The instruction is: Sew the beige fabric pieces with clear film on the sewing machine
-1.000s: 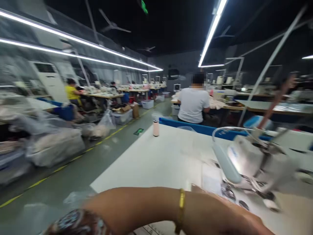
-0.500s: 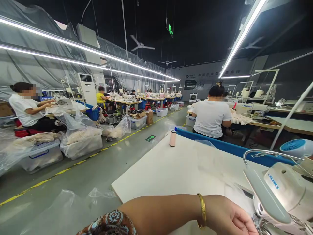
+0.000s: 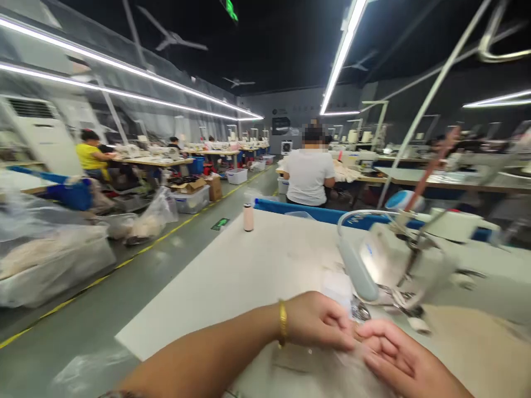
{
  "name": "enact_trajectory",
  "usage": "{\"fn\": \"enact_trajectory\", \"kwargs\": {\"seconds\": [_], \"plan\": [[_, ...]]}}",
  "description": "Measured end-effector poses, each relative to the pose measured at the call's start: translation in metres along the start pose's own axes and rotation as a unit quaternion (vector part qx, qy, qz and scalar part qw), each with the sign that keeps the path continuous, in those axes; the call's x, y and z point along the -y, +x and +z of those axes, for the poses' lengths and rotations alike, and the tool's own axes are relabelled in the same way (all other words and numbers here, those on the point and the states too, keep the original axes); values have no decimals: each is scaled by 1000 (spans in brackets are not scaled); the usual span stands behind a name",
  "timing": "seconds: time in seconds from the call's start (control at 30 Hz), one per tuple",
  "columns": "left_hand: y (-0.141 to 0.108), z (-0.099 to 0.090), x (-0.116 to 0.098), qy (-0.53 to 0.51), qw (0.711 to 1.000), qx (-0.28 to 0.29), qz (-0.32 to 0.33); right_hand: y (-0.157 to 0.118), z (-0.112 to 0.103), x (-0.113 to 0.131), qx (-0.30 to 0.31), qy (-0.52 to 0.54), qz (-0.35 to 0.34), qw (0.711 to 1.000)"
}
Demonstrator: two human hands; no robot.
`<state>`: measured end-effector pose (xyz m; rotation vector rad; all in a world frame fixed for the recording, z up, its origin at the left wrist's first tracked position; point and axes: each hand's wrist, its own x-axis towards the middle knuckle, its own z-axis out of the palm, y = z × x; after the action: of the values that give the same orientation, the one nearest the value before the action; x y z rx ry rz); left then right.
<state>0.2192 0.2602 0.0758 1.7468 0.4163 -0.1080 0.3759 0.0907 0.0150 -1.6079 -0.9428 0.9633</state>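
My left hand (image 3: 317, 320), with a gold bangle at the wrist, is closed in a pinch on thin pale fabric (image 3: 332, 367) just in front of the sewing machine (image 3: 384, 260). Close beside it, fingertips nearly touching, my right hand (image 3: 392, 351) is curled with its fingers pinched on the same fabric. The fabric is blurred and sheer over the table edge. Behind the hands the machine's needle area shows metal parts. A pale pink thread spool (image 3: 248, 217) stands upright at the far corner of the white table (image 3: 199, 287).
Beyond the table runs a blue trough (image 3: 290, 208). A person in a white shirt (image 3: 309, 174) sits with their back to me. On the left, plastic-covered bins (image 3: 53, 265) stand beside a yellow-striped aisle. Beige material (image 3: 477, 342) lies at the right.
The view has turned right, showing more of the machine. My right hand has come into sight beside my left, and pale fabric now shows between them.
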Motion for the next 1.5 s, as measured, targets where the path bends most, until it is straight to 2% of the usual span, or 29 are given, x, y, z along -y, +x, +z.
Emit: {"fn": "enact_trajectory", "kwargs": {"seconds": [0.1, 0.2, 0.37, 0.6, 0.9, 1.13, 1.5], "plan": [[-2, -6, -4, 7, 999, 34, 27, -8, -2, 28, 24, 23, -14, 999], [5, -11, -6, 25, 997, 34, 58, -7, -6, 42, 31, 62, -26, 997], [8, -9, -5, 94, 994, -1, 52, -6, -7, 39, 23, 95, -28, 995], [8, -4, -7, 110, 991, -13, 75, -1, -6, 36, 23, 115, -40, 992], [8, -6, -5, 169, 981, -45, 84, -8, -6, 45, 3, 10, -41, 999], [6, -3, -6, 124, 987, -41, 97, -7, -7, 41, 2, -4, -64, 998], [8, -5, -6, 165, 979, -61, 99, -8, -4, 47, -10, -21, -63, 998]]}}
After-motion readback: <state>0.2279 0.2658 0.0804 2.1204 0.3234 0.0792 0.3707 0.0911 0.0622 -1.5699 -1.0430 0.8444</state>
